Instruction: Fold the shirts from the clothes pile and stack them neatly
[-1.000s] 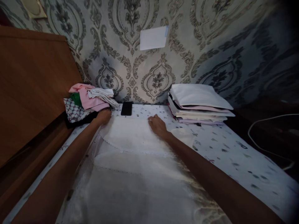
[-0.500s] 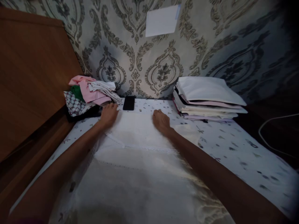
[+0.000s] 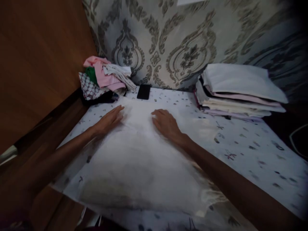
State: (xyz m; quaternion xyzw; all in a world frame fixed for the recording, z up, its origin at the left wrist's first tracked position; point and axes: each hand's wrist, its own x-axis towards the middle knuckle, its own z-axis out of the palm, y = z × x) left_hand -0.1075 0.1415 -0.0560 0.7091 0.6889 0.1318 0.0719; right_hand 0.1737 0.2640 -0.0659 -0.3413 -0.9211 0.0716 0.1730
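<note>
A white garment lies spread over a bed sheet printed with small figures. Toward its upper left edge rests my left hand, palm down with fingers stretched out and holding nothing. My right hand is over the upper right part of the cloth, its fingers extended and slightly bent. Both hands seem to touch the fabric, though motion blurs their edges. Ruffled, yellowish cloth shows at the garment's lower right, partly behind my right forearm.
A black phone lies beyond the garment. A loose heap of clothes sits at the back left beside a brown wooden panel. At the back right stands a folded stack of clothes. The patterned wall closes off the far side.
Both hands have drawn back from the garment's far edge, and their curled fingers have straightened. The garment's far part looks flatter. The view has tilted down and turned left.
</note>
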